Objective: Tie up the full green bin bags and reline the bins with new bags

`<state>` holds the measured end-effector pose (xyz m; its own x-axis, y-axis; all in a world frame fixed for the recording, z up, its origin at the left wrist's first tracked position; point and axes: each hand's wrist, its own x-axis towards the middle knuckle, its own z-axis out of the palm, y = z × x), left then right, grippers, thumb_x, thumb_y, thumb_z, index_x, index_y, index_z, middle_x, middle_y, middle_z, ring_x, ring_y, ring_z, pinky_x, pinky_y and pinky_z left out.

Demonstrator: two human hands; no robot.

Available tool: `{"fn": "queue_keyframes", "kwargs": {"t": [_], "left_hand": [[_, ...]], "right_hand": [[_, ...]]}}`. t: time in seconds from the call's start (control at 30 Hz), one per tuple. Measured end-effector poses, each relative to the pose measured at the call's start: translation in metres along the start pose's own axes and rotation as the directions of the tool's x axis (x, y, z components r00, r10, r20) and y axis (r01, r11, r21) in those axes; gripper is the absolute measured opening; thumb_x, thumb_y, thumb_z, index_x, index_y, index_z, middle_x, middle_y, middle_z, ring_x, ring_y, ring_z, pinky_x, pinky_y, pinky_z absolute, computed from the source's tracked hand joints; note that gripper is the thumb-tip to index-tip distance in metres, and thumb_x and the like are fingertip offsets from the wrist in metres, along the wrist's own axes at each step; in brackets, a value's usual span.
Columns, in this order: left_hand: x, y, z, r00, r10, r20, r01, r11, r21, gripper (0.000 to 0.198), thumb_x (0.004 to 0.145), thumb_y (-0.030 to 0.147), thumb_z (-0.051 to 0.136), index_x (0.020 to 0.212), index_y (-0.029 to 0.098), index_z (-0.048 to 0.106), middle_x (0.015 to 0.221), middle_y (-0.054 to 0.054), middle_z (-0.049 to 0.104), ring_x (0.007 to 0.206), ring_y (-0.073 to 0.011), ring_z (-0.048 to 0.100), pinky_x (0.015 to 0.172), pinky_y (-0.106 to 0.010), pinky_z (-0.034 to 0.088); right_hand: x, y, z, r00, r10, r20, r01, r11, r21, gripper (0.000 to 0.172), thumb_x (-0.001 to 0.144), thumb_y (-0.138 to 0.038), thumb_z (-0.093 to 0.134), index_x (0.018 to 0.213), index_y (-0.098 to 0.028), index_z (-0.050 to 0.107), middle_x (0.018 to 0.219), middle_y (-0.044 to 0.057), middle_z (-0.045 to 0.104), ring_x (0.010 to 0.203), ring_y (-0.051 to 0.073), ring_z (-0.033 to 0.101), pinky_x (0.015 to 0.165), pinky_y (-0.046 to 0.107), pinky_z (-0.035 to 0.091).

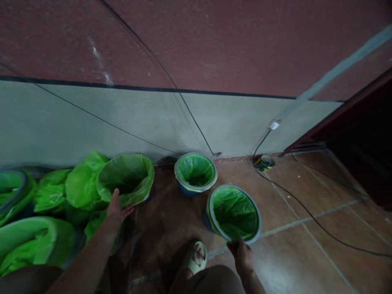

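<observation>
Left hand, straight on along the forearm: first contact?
Most likely the near edge of the green-lined bin just ahead of the left hand. Depth is unclear; the thumb may already be touching the liner.

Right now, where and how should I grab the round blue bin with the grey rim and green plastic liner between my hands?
I'd take the round bin by the left front of its grey rim, coming from front left: the rim is round and faces up, brown floor shows there, and a second blue bin with a grey rim crowds the right front.
</observation>
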<state>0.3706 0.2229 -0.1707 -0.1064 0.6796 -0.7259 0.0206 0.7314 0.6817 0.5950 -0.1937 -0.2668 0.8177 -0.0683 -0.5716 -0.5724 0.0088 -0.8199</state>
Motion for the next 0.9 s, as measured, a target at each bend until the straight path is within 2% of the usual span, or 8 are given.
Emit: {"fn": "queue_keyframes", "kwargs": {"t": [0.1,0.2,0.33,0.43,0.53,0.67,0.8,0.9], "left_hand": [[-0.039,-0.042,0.031,0.984,-0.048,0.169,0.027,0.992,0.123,0.067,0.08,0.06,0.06,0.133,0.022,0.048,0.101,-0.011,0.065,0.064,-0.0196,0.068,0.055,-0.033,0.057],[-0.068,-0.074,0.094,0.945,-0.086,0.315,-0.011,0.956,0.294,0.077,0.072,0.064,0.067,0.133,0.02,0.049,0.111,-0.016,0.064,0.072,-0.0227,0.071,0.057,-0.033,0.057],[-0.07,-0.076,0.178,0.894,-0.058,0.445,-0.117,0.927,0.357,0.063,0.077,0.055,0.067,0.122,0.011,0.058,0.106,-0.02,0.068,0.081,-0.0288,0.071,0.063,-0.037,0.059],[-0.055,-0.068,0.207,0.891,0.016,0.455,-0.185,0.926,0.33,0.041,0.077,0.038,0.072,0.106,0.01,0.066,0.092,-0.017,0.072,0.089,-0.0276,0.071,0.07,-0.031,0.059],[-0.042,-0.069,0.201,0.899,0.067,0.433,-0.225,0.919,0.325,0.023,0.074,0.022,0.073,0.094,0.012,0.068,0.082,-0.013,0.073,0.086,-0.0245,0.071,0.068,-0.028,0.059],[-0.032,-0.078,0.163,0.932,0.114,0.343,-0.243,0.901,0.359,0.004,0.074,0.013,0.066,0.076,0.013,0.063,0.069,-0.008,0.068,0.063,-0.0204,0.068,0.054,-0.031,0.059],[-0.029,-0.082,0.128,0.948,0.151,0.281,-0.254,0.891,0.377,0.01,0.072,0.013,0.065,0.066,0.014,0.058,0.063,-0.005,0.064,0.052,-0.0168,0.063,0.047,-0.031,0.058],[-0.028,-0.083,0.123,0.944,0.205,0.26,-0.294,0.878,0.377,0.012,0.072,0.015,0.066,0.064,0.014,0.057,0.062,-0.005,0.064,0.05,-0.0172,0.063,0.047,-0.032,0.058]], "right_hand": [[0.003,0.004,0.002,0.997,0.068,-0.025,-0.067,0.996,0.066,0.037,0.056,-0.047,0.075,0.071,-0.016,0.063,0.064,0.003,0.068,0.062,0.019,0.066,0.061,0.031,0.059],[0.003,0.005,0.001,0.996,0.084,-0.032,-0.081,0.993,0.091,0.041,0.053,-0.048,0.078,0.071,-0.015,0.062,0.06,0.003,0.067,0.059,0.019,0.065,0.059,0.031,0.059],[0.003,0.006,-0.001,0.995,0.091,-0.036,-0.086,0.99,0.115,0.044,0.048,-0.047,0.082,0.07,-0.017,0.059,0.056,0.001,0.064,0.055,0.018,0.063,0.057,0.032,0.059],[0.002,0.006,-0.002,0.995,0.075,-0.06,-0.066,0.988,0.139,0.045,0.048,-0.048,0.082,0.072,-0.017,0.058,0.058,-0.001,0.064,0.057,0.017,0.064,0.059,0.031,0.059],[0.006,-0.001,0.0,0.999,0.029,-0.045,-0.023,0.992,0.122,0.045,0.051,-0.05,0.081,0.073,-0.017,0.061,0.061,0.0,0.065,0.061,0.018,0.064,0.06,0.031,0.059],[0.031,-0.026,0.019,0.999,-0.04,0.004,0.039,0.995,0.088,0.043,0.053,-0.052,0.079,0.071,-0.016,0.062,0.06,0.001,0.064,0.059,0.017,0.063,0.059,0.029,0.058],[0.069,-0.058,0.066,0.995,-0.055,0.079,0.047,0.994,0.102,0.038,0.057,-0.049,0.076,0.068,-0.017,0.058,0.054,-0.001,0.062,0.05,0.013,0.057,0.051,0.025,0.051],[0.086,-0.077,0.109,0.981,-0.032,0.189,0.013,0.995,0.103,0.034,0.061,-0.045,0.074,0.072,-0.018,0.057,0.053,-0.003,0.06,0.047,0.012,0.056,0.05,0.024,0.049]]}}
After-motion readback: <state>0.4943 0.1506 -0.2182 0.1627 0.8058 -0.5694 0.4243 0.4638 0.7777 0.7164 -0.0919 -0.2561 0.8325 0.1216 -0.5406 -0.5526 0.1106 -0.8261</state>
